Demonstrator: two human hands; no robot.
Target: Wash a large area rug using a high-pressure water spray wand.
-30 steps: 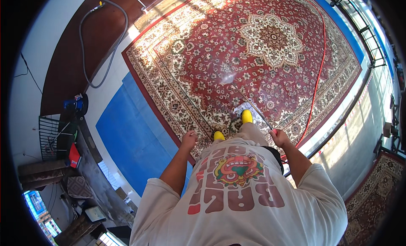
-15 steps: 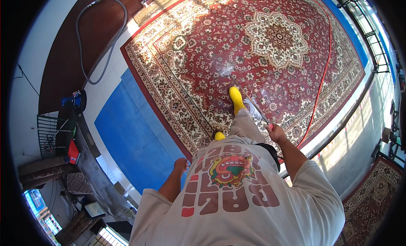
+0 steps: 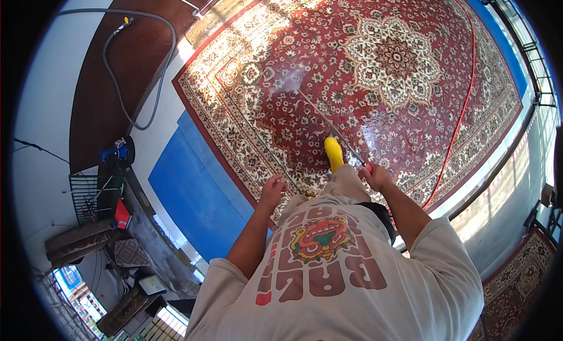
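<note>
My right hand (image 3: 376,176) is closed around the grip of a spray lance (image 3: 345,140), a long thin metal tube. Its tip points forward and left over a large red patterned carpet (image 3: 316,65). A pale mist of spray shows just past the tip, and part of the pile shines wet. My left hand (image 3: 273,191) hangs at my left side above the carpet's border, its fingers loosely curled with nothing seen in them. I stand on the carpet in yellow boots; one boot (image 3: 333,154) is plainly visible, and the other is mostly hidden by my clothes.
A red hose (image 3: 468,100) runs along the carpet's right side. Blue flooring (image 3: 193,182) borders the carpet on the left. A grey hose (image 3: 174,47) loops at the upper left, near a blue machine (image 3: 117,153). Black metal railing (image 3: 531,53) stands at the right.
The lance tip and its mist have swung forward and left across the carpet. My left hand has risen and moved forward, to the right. The view has shifted slightly.
</note>
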